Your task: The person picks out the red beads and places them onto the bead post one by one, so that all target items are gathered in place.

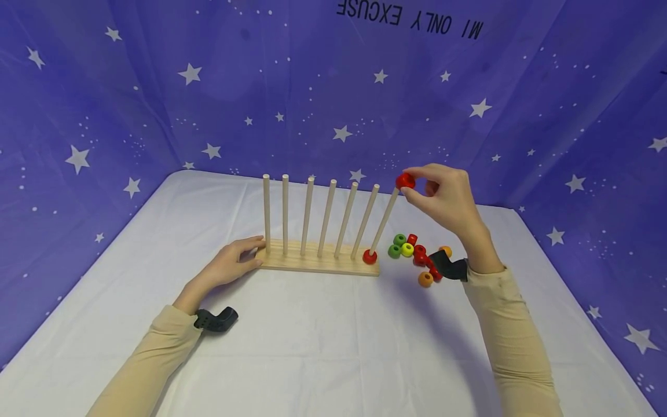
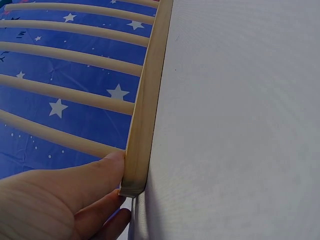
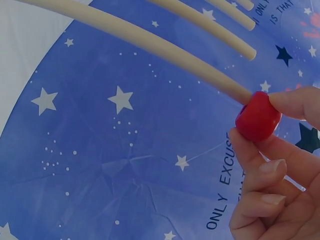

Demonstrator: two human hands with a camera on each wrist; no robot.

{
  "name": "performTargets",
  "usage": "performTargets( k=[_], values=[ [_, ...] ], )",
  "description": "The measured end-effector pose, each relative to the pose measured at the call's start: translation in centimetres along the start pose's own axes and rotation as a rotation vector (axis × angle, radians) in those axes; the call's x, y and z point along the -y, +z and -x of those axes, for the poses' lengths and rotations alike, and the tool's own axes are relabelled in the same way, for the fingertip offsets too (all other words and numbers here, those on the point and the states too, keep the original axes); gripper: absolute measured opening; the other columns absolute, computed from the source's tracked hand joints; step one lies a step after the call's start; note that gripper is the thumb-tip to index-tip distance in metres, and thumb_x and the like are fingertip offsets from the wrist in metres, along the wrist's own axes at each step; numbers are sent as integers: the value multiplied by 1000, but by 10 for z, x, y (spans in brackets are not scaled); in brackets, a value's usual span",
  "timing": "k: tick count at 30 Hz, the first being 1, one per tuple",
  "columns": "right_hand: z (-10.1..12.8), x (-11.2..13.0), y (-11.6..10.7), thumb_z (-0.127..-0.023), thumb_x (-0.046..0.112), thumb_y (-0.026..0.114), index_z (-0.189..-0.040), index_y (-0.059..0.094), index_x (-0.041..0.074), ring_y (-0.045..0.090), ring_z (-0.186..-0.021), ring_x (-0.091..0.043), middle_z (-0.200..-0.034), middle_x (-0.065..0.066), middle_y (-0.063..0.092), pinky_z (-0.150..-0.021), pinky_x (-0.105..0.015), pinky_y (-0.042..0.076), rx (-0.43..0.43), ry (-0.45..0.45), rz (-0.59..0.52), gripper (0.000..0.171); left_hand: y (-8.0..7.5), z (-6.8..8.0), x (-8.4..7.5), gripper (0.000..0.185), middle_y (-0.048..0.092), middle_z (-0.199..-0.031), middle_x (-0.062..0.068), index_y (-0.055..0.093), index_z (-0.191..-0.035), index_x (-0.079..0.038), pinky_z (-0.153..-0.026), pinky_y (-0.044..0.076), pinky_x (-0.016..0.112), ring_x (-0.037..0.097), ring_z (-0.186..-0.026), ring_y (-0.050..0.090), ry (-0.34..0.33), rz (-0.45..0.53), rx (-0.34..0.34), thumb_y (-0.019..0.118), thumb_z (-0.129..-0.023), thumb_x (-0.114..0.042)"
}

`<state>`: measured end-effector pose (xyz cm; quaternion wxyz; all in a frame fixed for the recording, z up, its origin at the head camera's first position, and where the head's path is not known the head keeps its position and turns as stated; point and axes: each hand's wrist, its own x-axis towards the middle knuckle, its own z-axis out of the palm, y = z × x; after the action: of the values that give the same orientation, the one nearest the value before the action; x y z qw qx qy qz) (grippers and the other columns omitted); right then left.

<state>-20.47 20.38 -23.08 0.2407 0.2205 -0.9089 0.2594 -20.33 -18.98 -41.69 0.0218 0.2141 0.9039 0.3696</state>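
A red bead (image 1: 405,181) is pinched between the thumb and fingertips of my right hand (image 1: 443,194), right at the top of the rightmost peg. In the right wrist view the red bead (image 3: 259,117) meets the tip of that wooden peg (image 3: 165,47). Several upright pegs stand in a row on the wooden base (image 1: 312,264). Another red bead (image 1: 370,257) sits at the foot of the rightmost peg. My left hand (image 1: 231,260) holds the left end of the base; the left wrist view shows its fingers (image 2: 97,177) at the base's corner.
Loose beads lie on the white table right of the base: green (image 1: 394,251), yellow (image 1: 407,249), red (image 1: 420,259) and orange (image 1: 425,280). My right wrist's black camera mount (image 1: 448,267) hides part of the pile. A purple star-patterned cloth (image 1: 292,87) stands behind and at both sides.
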Motion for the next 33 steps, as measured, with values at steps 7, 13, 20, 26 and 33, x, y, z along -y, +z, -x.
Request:
performTargets(
  k=[7, 13, 20, 26, 33],
  values=[
    [-1, 2, 6, -80, 17, 70, -104, 70, 8, 39, -55, -15, -78, -8, 59, -48, -21, 30, 25, 14, -10, 26, 0, 0, -1, 47, 39, -145, 21, 48, -132, 2, -111, 31, 52, 41, -134, 35, 0, -6, 1, 57, -90, -16],
    [0, 0, 12, -80, 19, 69, -104, 71, 8, 39, -55, -15, -76, -8, 58, -47, -22, 29, 33, 23, 2, 26, 0, 0, -1, 47, 39, -145, 20, 48, -132, 1, -110, 31, 53, 41, -134, 35, -3, -7, 2, 57, -90, -16],
    [3, -3, 18, -80, 22, 70, -105, 71, 9, 39, -55, -16, -70, -7, 54, -46, -22, 28, 41, 62, -16, 28, 0, 1, -1, 47, 39, -145, 20, 48, -132, 1, -110, 31, 52, 41, -134, 35, 2, -18, -4, 57, -89, -15],
    [4, -5, 21, -80, 22, 70, -106, 70, 9, 40, -56, -17, -66, -6, 48, -48, -24, 28, 66, 72, -9, 29, 0, 1, 0, 46, 39, -144, 20, 48, -132, 1, -110, 32, 52, 40, -134, 36, 7, -17, -5, 57, -89, -15],
    [8, -9, 26, -81, 25, 69, -101, 70, 10, 39, -55, -18, -63, -6, 45, -51, -26, 29, 100, 85, -16, 25, 0, 1, 0, 47, 39, -145, 20, 48, -132, 1, -110, 31, 52, 40, -134, 35, 6, -11, -4, 57, -90, -15]
  ],
)
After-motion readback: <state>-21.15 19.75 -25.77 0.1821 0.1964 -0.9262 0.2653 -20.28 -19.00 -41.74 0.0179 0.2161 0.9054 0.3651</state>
